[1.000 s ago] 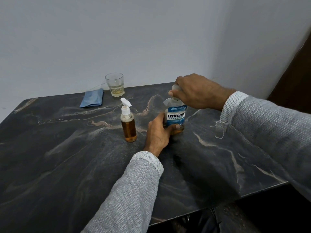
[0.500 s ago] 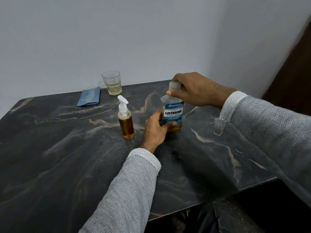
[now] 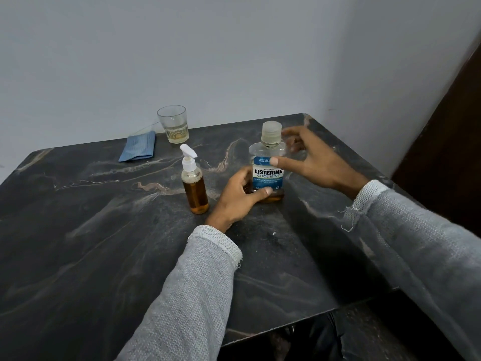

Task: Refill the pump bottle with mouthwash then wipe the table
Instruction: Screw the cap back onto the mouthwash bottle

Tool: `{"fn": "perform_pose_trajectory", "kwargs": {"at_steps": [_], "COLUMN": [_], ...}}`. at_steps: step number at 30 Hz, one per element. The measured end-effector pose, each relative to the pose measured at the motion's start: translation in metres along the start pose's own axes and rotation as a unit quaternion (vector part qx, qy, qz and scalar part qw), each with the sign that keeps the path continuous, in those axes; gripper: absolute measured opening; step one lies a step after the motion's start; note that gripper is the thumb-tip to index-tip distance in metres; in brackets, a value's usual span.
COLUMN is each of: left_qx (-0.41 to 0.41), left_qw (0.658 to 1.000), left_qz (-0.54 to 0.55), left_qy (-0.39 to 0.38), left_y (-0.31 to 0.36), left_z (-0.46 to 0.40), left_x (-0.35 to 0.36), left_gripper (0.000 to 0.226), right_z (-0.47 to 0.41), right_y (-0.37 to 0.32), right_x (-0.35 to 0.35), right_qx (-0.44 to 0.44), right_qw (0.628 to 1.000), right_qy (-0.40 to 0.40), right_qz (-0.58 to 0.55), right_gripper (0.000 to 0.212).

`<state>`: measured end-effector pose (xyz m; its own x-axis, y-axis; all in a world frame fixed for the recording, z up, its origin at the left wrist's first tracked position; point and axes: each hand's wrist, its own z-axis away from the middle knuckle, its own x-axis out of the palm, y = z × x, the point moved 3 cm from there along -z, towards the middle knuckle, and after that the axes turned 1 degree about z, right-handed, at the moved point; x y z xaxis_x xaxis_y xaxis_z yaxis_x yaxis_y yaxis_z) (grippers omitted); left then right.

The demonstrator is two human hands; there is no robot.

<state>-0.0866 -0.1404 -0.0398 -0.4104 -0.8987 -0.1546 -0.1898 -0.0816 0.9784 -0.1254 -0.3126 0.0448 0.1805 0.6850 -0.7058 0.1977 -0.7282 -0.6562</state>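
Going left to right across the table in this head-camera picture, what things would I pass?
Blue cloth → glass → pump bottle → left hand → mouthwash bottle → right hand.

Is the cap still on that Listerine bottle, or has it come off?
On. The cap sits on the Listerine bottle; whether it is screwed tight, cannot tell.

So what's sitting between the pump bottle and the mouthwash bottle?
In the head view, the left hand, gripping the mouthwash bottle low down, lies between it and the pump bottle.
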Motion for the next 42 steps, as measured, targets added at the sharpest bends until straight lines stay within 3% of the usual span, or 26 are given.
{"fn": "perform_pose_trajectory", "kwargs": {"at_steps": [3,6,8,11,20,28,42], "left_qx": [-0.036,-0.030,-0.014,0.015,0.049,0.031,0.026], "left_qw": [0.999,0.999,0.992,0.951,0.896,0.876,0.889], "left_qz": [0.035,0.004,-0.115,-0.307,-0.439,-0.478,-0.452], "left_qy": [-0.011,0.022,0.044,0.036,0.049,0.055,0.065], "left_y": [-0.002,0.000,0.002,0.002,0.005,0.007,-0.001], "left_z": [0.000,0.000,0.000,0.001,-0.008,-0.028,-0.036], "left_x": [-0.007,-0.012,-0.012,-0.006,0.008,0.022,0.025], "left_gripper": [0.059,0.059,0.056,0.052,0.046,0.045,0.045], "right_z": [0.008,0.011,0.012,0.014,0.020,0.002,-0.009], "right_y": [0.012,0.018,0.021,0.030,0.075,0.116,0.141], "right_x": [0.019,0.040,0.051,0.057,0.024,-0.009,-0.015], "right_qx": [0.026,0.020,0.012,-0.002,0.069,0.125,0.156], "right_qw": [0.995,0.991,0.993,0.995,0.975,0.963,0.950], "right_qy": [-0.058,-0.062,-0.034,0.047,0.204,0.236,0.260], "right_qz": [-0.076,-0.117,-0.114,-0.083,-0.048,-0.033,-0.072], "right_gripper": [0.085,0.074,0.065,0.054,0.042,0.057,0.059]}}
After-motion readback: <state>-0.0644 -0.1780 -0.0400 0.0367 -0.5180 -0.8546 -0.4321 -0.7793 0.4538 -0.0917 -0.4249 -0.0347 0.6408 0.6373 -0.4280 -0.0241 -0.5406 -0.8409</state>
